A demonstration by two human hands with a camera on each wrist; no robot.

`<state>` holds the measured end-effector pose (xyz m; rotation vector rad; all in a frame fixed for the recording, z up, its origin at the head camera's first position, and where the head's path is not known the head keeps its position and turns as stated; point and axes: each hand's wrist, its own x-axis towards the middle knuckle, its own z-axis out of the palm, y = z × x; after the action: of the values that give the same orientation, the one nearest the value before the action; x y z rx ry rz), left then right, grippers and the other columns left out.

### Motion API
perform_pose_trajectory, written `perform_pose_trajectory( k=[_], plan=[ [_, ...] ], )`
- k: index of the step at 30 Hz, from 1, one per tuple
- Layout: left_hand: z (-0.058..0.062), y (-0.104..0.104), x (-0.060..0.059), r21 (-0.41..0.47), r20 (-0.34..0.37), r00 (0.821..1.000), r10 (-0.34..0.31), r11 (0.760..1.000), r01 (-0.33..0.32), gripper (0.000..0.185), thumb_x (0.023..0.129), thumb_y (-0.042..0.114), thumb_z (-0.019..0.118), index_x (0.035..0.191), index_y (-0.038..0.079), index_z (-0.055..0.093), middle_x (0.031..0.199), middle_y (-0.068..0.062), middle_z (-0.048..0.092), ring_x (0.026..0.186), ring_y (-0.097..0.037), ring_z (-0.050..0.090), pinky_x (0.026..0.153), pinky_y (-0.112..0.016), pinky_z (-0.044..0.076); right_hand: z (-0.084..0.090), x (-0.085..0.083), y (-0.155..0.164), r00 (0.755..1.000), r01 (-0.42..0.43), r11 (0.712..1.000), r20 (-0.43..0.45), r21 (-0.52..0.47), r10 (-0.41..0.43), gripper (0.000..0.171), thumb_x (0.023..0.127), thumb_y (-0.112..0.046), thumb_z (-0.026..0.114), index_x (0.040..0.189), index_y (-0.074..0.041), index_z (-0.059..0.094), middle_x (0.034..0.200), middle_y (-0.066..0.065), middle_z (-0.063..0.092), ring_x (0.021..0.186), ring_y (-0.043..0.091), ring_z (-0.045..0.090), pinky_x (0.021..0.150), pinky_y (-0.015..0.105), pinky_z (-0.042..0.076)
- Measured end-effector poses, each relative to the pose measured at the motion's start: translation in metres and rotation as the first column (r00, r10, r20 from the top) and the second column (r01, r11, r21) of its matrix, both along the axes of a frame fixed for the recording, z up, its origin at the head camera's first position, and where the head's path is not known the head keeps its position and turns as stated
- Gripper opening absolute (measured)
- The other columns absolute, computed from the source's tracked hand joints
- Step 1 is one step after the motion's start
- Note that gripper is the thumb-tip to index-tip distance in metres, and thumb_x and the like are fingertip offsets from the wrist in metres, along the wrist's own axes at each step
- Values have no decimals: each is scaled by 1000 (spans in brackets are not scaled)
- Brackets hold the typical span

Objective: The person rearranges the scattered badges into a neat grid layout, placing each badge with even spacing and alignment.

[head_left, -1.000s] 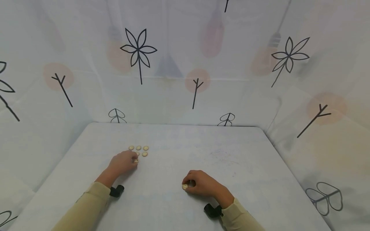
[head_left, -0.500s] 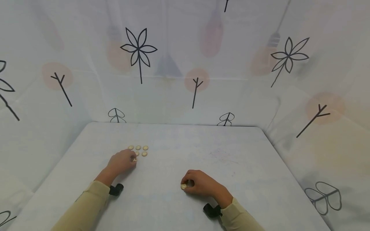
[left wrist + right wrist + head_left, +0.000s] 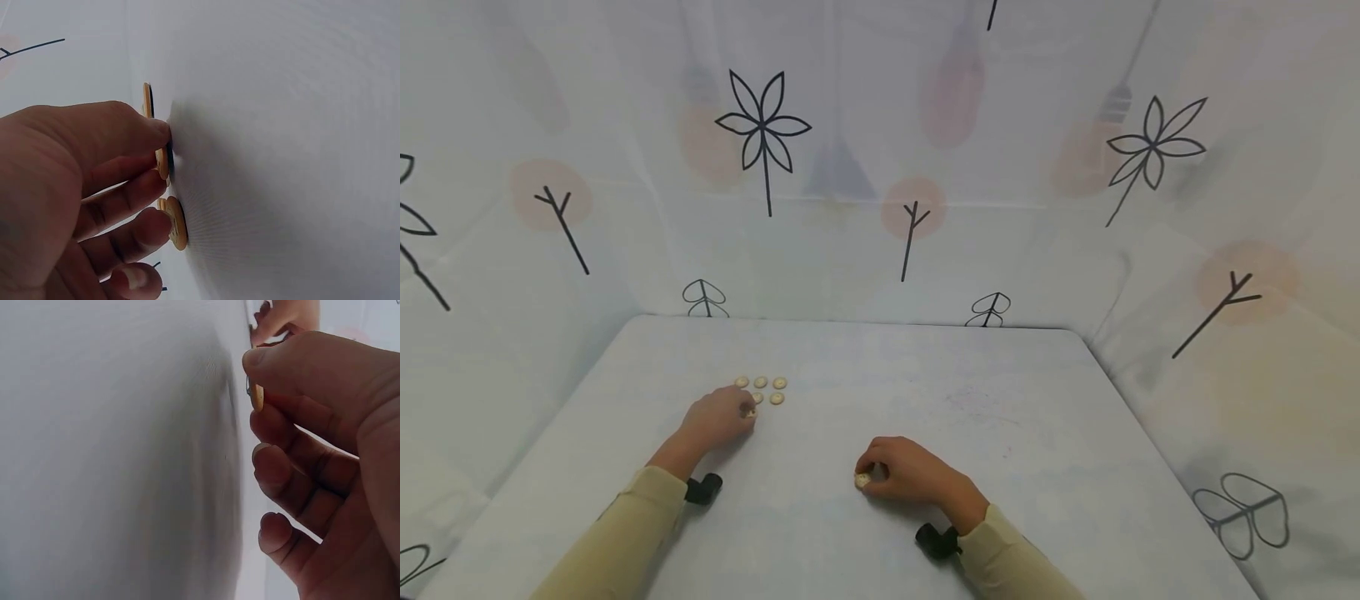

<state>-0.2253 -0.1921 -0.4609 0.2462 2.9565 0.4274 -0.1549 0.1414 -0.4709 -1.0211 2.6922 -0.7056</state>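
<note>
At the left of the table, my left hand (image 3: 718, 417) pinches a small, round, pale wooden-looking disc (image 3: 750, 412) between thumb and fingers. The left wrist view shows this disc (image 3: 162, 164) edge-on, right at the table surface, and another disc (image 3: 178, 224) by the lower fingertips. Just beyond that hand lie several matching discs (image 3: 777, 399) in two short rows, one partly hidden by the fingers. Nearer the table's middle, my right hand (image 3: 913, 471) holds a similar disc (image 3: 862, 481) by its edge. In the right wrist view, thumb and forefinger grip that disc (image 3: 257, 397) close above the table.
A white table (image 3: 1037, 433) stretches under both hands, with faint pinkish marks at right of centre. White cloth (image 3: 850, 250) printed with plants hangs round its back and sides. A black wrist camera (image 3: 703, 489) sits under the left wrist, and another (image 3: 937, 542) under the right.
My right hand has shifted a little to the left, carrying its disc. My left hand stays at nearly the same spot, and the rows of discs have not changed.
</note>
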Motion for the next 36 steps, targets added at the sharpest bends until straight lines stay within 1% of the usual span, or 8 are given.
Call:
perform_pose_trajectory(
  k=[4, 8, 13, 18, 21, 26, 36],
  plan=[
    [1, 0, -1, 17, 25, 1000, 12, 1000, -13, 24, 87, 20, 63, 108, 9, 69, 112, -10, 68, 108, -33, 61, 92, -52, 48, 2, -4, -9, 999, -19, 1000, -31, 9, 19, 14, 88, -25, 68, 101, -25, 72, 96, -16, 62, 78, 0, 51, 72, 17, 44],
    [-1, -1, -4, 27, 34, 999, 23, 999, -23, 22, 87, 19, 63, 106, 9, 70, 112, -10, 68, 110, -33, 60, 94, -52, 47, 6, -7, -17, 1000, -11, 1000, -26, 24, 11, 15, 88, -26, 67, 103, -24, 72, 97, -15, 62, 78, 1, 51, 72, 17, 44],
    [-5, -2, -6, 22, 37, 999, 27, 999, -28, 21, 87, 19, 64, 105, 10, 70, 112, -9, 68, 111, -33, 60, 94, -52, 47, 11, -12, -25, 1000, 2, 999, -32, 52, 0, 18, 89, -25, 67, 105, -23, 73, 101, -14, 63, 86, 2, 55, 79, 20, 47],
    [-4, -1, -7, 28, 58, 998, 35, 999, -36, 22, 87, 20, 65, 106, 10, 70, 112, -9, 68, 111, -33, 60, 94, -51, 47, 14, -18, -32, 999, 13, 998, -44, 65, -10, 19, 89, -24, 67, 107, -22, 73, 102, -13, 64, 95, 3, 59, 87, 23, 49],
    [-3, -1, -7, 33, 66, 997, 34, 999, -36, 22, 88, 20, 65, 107, 9, 70, 113, -10, 68, 111, -33, 60, 94, -51, 47, 16, -21, -37, 999, 21, 998, -31, 59, -20, 19, 89, -25, 67, 107, -22, 72, 101, -13, 63, 94, 3, 58, 86, 23, 49],
    [-3, -1, -7, 35, 54, 998, 24, 999, -26, 22, 88, 20, 65, 106, 9, 71, 112, -10, 68, 111, -33, 61, 94, -50, 47, 19, -25, -43, 999, 35, 998, -21, 58, -34, 18, 89, -24, 67, 106, -21, 72, 99, -13, 63, 92, 4, 57, 86, 24, 49],
    [-2, 0, -8, 28, 70, 997, 37, 999, -39, 24, 88, 20, 65, 108, 8, 70, 112, -10, 69, 110, -32, 61, 93, -50, 48, 19, -36, -58, 998, 57, 997, -34, 60, -55, 18, 89, -24, 68, 106, -21, 72, 100, -12, 63, 92, 6, 58, 84, 23, 48]
  ],
)
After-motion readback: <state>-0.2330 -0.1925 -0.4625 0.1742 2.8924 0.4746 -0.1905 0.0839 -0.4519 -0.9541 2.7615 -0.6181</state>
